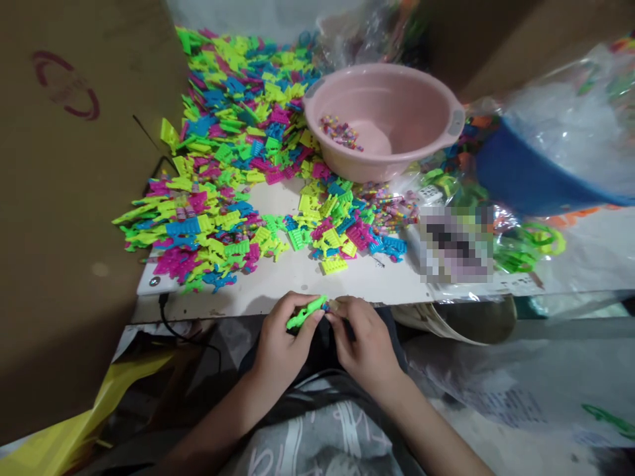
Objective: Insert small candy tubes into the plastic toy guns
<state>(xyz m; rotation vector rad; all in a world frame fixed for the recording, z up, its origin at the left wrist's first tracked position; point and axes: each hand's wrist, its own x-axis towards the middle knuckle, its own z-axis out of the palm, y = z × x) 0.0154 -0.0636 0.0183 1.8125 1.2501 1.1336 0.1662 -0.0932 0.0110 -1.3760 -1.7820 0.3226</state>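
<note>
Left hand (282, 344) grips a bright green plastic piece (303, 315) just off the near edge of the table (258, 287); the right hand (366, 336) pinches a small bit (326, 307) at its tip, too blurred to name, so this piece seems unfinished. Beyond, loose coloured pieces (233, 139) lie heaped beside a pink basin (372, 169); which are done cannot be told.

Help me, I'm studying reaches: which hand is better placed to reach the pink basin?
Probably the right hand: it is nearer the pink basin, while the left hand holds the green plastic piece. Whether the right also grips something small there is unclear.
</note>
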